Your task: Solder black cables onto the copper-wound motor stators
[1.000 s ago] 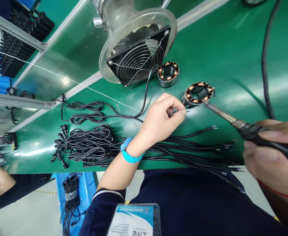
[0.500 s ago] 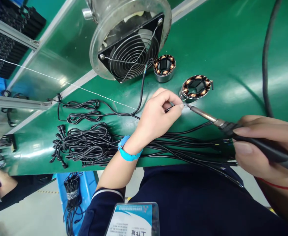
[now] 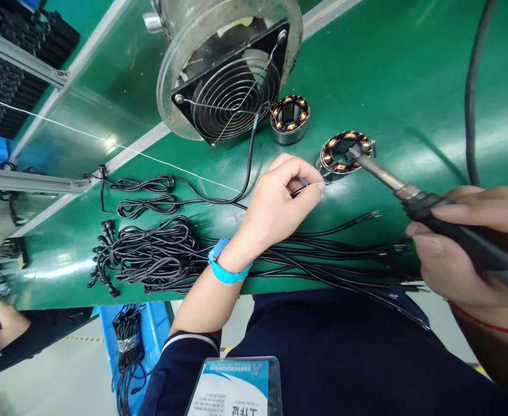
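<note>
Between thumb and fingers, my left hand (image 3: 282,193) pinches a black cable (image 3: 297,192) close to its thin wire end, and solder wire seems to run to the same hand. My right hand (image 3: 466,242) is closed around the black handle of a soldering iron (image 3: 427,208). The iron's tip overlaps a round motor stator (image 3: 340,152) with copper coils; whether it touches cannot be told. That stator stands just beyond my left fingertips. A second stator (image 3: 289,118) sits farther back, beside a fan's wire guard.
A fume fan (image 3: 236,98) in a metal housing stands at the back. Bundled black cables (image 3: 158,254) lie along the front of the green bench (image 3: 392,75). A thin white wire (image 3: 141,153) stretches in from the left. Another person's arm (image 3: 6,323) shows at left.
The soldering iron has moved up and away from the wire by my left fingertips, its tip now over the nearer stator. My left hand stays in place.
</note>
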Demonstrator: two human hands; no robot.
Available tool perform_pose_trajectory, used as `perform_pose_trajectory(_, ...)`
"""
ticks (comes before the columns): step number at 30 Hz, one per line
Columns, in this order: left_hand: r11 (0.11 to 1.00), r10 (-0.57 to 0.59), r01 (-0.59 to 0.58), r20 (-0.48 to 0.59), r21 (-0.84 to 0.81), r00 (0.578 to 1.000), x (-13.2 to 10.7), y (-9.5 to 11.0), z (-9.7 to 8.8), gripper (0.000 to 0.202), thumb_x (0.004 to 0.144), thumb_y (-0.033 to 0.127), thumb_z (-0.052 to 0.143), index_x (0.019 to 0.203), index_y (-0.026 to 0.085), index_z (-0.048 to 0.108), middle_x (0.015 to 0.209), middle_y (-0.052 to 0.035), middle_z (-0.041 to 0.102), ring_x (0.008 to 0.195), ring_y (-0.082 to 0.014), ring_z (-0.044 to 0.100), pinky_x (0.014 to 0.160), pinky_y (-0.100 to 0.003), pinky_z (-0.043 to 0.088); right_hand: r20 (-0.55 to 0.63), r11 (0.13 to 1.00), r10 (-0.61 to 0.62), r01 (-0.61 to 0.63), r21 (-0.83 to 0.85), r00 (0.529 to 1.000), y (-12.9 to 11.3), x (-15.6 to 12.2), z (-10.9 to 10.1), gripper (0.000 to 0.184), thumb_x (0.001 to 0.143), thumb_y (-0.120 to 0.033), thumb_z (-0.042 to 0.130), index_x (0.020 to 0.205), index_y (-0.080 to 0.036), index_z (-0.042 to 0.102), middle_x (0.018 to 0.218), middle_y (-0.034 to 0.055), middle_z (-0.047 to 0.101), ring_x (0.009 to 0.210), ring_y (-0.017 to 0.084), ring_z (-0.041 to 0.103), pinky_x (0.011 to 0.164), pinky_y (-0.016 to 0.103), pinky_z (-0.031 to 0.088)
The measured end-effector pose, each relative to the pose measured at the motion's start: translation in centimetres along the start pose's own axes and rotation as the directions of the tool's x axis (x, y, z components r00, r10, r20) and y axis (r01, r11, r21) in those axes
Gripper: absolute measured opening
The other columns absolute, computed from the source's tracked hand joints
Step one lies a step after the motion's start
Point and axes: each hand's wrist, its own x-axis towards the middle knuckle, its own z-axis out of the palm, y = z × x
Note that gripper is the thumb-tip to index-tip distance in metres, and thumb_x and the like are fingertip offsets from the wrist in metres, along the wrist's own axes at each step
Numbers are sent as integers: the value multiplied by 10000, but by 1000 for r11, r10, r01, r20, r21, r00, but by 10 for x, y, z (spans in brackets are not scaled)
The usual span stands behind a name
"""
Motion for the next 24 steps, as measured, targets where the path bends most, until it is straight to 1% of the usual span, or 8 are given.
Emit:
perform_pose_trajectory(3,1000,6,-6,4,4,1000,0,0,0,125,789,76,622,708,168,593,798,8,565,722,-80,514,664,-232,434,37,989,-134,136,-57,990,-6,5,2,412,814,-185,718,1204,-279,622,853,29,663,687,141,628,627,302,552)
perform_pose_trajectory(7,1000,15,-15,-5,3,1000,0,0,0,119,788,83,621,707,166,596,794,8,561,716,-79,510,656,-228,430,-13,997,-66,67,49,998,-9,11,7,524,879,-195,660,1358,-371,541,1151,22,680,923,198,699,715,355,593)
perform_pose_trajectory(9,1000,21,-21,-8,3,1000,0,0,-1,119,788,85,621,703,164,594,790,7,560,713,-79,509,651,-225,427,-6,995,-6,7,104,1000,-9,17,7,499,917,-231,618,1378,-391,516,1125,-3,691,907,197,706,725,373,601)
perform_pose_trajectory(11,1000,20,-20,-9,6,1000,1,0,-1,119,789,85,618,703,162,593,793,6,561,713,-78,509,650,-223,427,49,1000,-12,11,22,999,-9,27,6,454,952,-274,573,1390,-373,504,999,-26,717,932,192,701,781,379,598)
perform_pose_trajectory(14,1000,14,-14,-4,26,1000,1,1,-1,116,786,77,615,712,165,596,802,5,567,728,-82,516,662,-223,434,178,974,-169,192,-121,969,-6,44,4,446,976,-331,540,1417,-319,472,996,-29,720,1067,180,658,867,344,575)
perform_pose_trajectory(17,1000,18,-17,-5,25,1000,1,0,-1,108,785,81,618,719,164,598,811,3,569,736,-84,521,670,-224,440,267,948,-259,297,-110,928,-1,52,5,472,980,-349,528,1435,-273,432,1136,-2,688,1060,164,647,861,306,558)
perform_pose_trajectory(21,1000,12,-12,1,6,1000,1,-1,-1,109,785,84,623,723,165,585,814,6,553,715,-76,506,653,-218,436,282,949,-229,278,-149,932,3,54,8,430,983,-367,504,1402,-280,455,1078,-17,701,1081,167,635,886,305,535)
perform_pose_trajectory(24,994,-88,89,20,-61,996,2,1,-4,114,790,95,634,806,177,556,843,15,561,658,-53,485,609,-202,423,280,969,-181,219,-113,943,6,61,7,434,958,-348,519,1385,-293,468,1095,-16,698,1108,171,630,923,319,521)
